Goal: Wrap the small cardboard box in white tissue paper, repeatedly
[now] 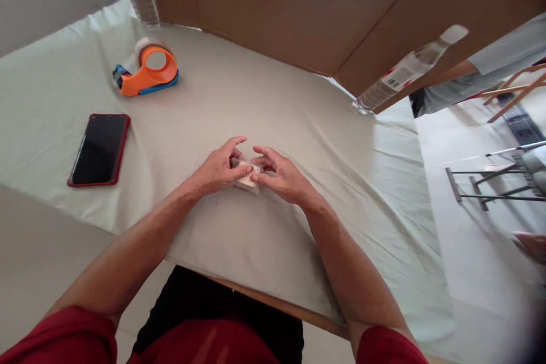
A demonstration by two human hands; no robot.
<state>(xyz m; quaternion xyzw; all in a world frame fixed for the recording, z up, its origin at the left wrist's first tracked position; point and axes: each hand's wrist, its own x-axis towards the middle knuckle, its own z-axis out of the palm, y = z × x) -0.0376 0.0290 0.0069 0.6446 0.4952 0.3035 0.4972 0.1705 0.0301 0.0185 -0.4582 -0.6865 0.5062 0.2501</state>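
Observation:
Between my two hands, just above or on the cloth near the table's front edge, is a small white box-like object with what looks like clear plastic on its top. My left hand grips its left side, thumb pressed on the top face and index finger raised. From the right, my right hand holds it too, its thumb meeting the left thumb on top. The fingers partly cover the object, so its exact kind cannot be made out.
An orange and blue tape dispenser and a phone in a red case lie to the left. Behind stands a cardboard panel, with one water bottle at its left and another bottle at its right. Another person's sleeve shows beyond.

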